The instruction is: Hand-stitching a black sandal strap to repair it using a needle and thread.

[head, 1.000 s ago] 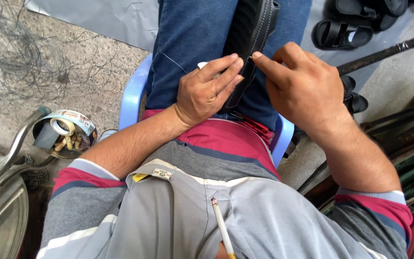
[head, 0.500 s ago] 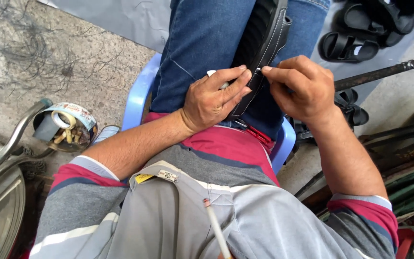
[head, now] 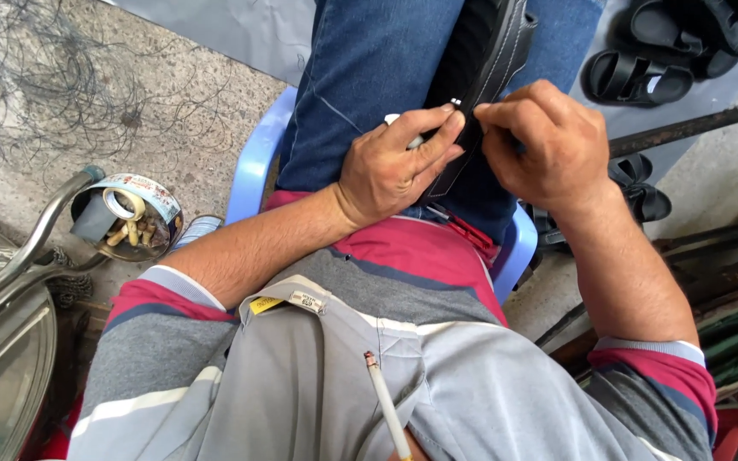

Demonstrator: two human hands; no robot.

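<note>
With the left hand (head: pixel 390 171) pinching the black sandal (head: pixel 484 81) at upper centre, right hand (head: pixel 548 141) fingers closed on its edge should, I judge, work steadily.

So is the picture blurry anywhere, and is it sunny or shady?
Head view: soft, even daylight, no hard shadows or glare; the left hand, the right hand and the black leather sandal they hold look sharp; the white cigarette close to the lens is slightly soft; the shiny steel frame at the left edge curves a bit, perhaps from the wide lens.
</note>
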